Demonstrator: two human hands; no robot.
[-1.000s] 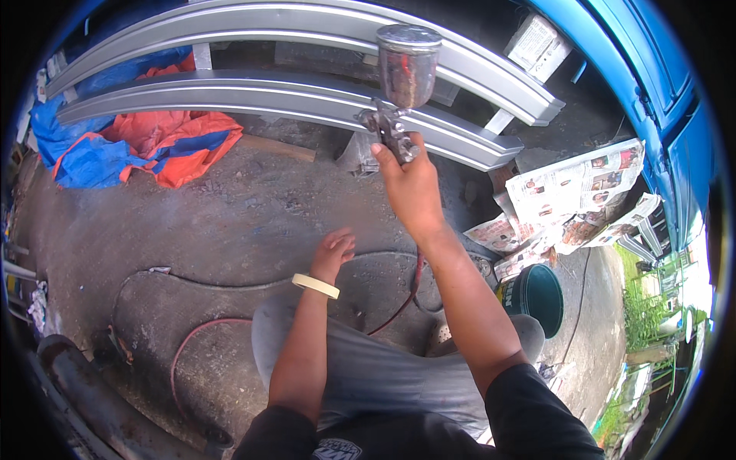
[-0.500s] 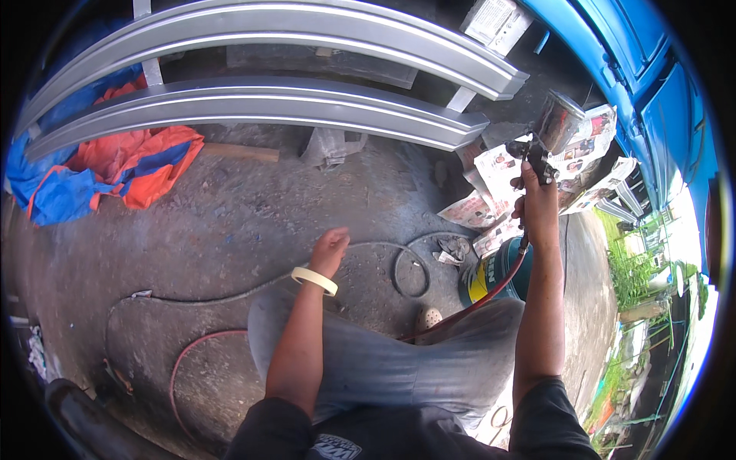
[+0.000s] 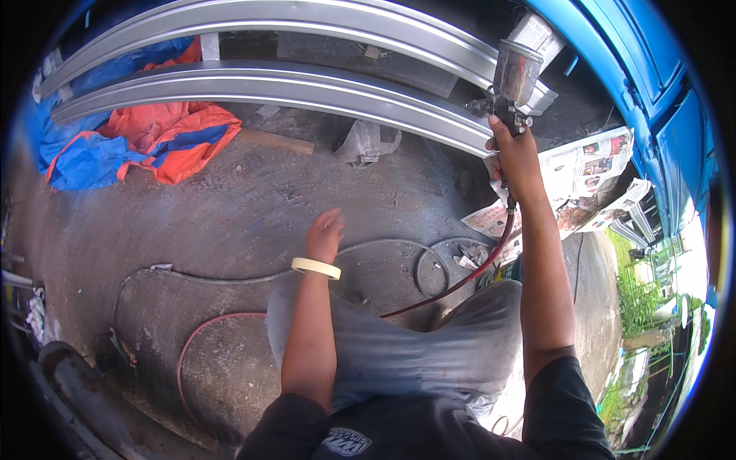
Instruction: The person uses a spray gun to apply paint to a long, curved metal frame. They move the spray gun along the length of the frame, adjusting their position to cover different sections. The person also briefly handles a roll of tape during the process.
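Observation:
My right hand (image 3: 515,157) is closed round the handle of a spray gun (image 3: 506,111), whose metal cup (image 3: 518,70) stands on top, slightly tilted. The gun is at the right end of the lower silver-grey metal rail (image 3: 284,96), its nozzle pointing left. From its handle a red hose (image 3: 460,285) runs down over my lap. My left hand (image 3: 325,234) hangs empty above the floor, fingers loosely bent and apart, a little blurred. A cream ring like a roll of masking tape (image 3: 316,267) circles its wrist.
Another silver-grey rail (image 3: 291,17) lies beyond. Newspaper sheets (image 3: 586,172) cover things by the blue panel (image 3: 652,69) at right. An orange and blue tarp (image 3: 172,146) lies at left. A grey hose (image 3: 368,245) loops over the floor. A bucket (image 3: 510,270) shows partly behind my knee.
My right hand has carried the spray gun up and left, from over the newspaper to the rail's right end. My left hand has risen slightly. The whole view has shifted a little.

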